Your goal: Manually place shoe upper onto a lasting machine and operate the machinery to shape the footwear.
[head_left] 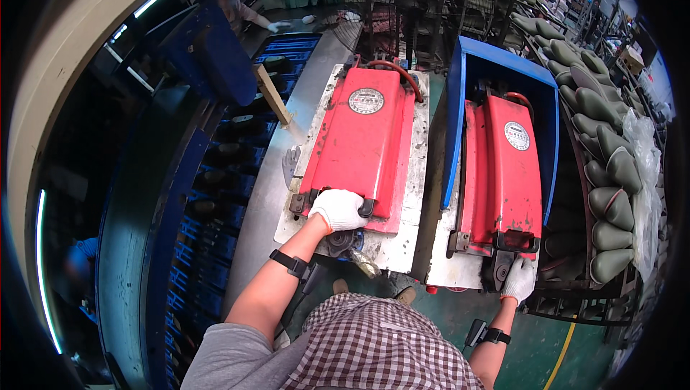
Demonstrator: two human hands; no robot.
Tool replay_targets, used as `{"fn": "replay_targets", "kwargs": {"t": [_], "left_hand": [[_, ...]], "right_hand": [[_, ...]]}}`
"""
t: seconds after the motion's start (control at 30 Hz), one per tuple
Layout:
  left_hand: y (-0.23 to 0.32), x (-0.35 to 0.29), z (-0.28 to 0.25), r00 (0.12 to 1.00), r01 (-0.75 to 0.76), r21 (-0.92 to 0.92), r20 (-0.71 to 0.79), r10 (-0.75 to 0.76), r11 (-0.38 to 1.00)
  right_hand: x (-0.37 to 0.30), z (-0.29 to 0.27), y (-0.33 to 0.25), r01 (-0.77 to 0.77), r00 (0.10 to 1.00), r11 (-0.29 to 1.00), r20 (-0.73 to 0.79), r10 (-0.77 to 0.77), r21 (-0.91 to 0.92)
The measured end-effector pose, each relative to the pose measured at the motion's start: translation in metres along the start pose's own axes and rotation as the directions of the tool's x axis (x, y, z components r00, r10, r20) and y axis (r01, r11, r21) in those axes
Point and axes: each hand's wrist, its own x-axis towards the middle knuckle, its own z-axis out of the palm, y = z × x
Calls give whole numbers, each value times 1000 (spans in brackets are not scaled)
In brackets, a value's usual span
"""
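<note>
My left hand (338, 210), in a white knitted glove, is closed over the black handle (367, 208) at the near end of the left red machine cover (359, 142). Its fingertips are hidden behind the handle. At the right, a second red cover (512, 167) stands inside a blue hood (503, 63). My right hand (519, 279), gloved the same way, is at that machine's front right corner, against the black latch (501, 269). Its fingers point forward and partly hide one another, so their grip is unclear. Both covers are down on pale, stained base plates (454, 264).
Racks of olive-green, sole-shaped pieces (609, 207) stand close on my right, with clear plastic film (642, 160) hanging beside them. A conveyor with blue holders (208, 239) runs along my left. A grey glove (290, 163) lies beside the left machine. Another person (237, 12) works beyond.
</note>
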Motion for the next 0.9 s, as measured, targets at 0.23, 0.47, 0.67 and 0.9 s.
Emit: {"fn": "replay_targets", "kwargs": {"t": [0.23,0.47,0.67,0.9], "left_hand": [[-1,1,1,1000,13,0,19,-13,1000],[0,0,-1,1000,4,9,24,-5,1000],[1,-2,-4,999,0,-4,33,0,1000],[0,-2,-3,999,3,12,36,-3,1000]], "right_hand": [[2,1,3,15,1000,1000,-10,-15,-1],[8,25,22,27,996,1000,-84,-27,-7],[8,-2,12,-66,973,328,-11,229,942],[-101,-19,-125,306,684,493,172,-709,814]]}}
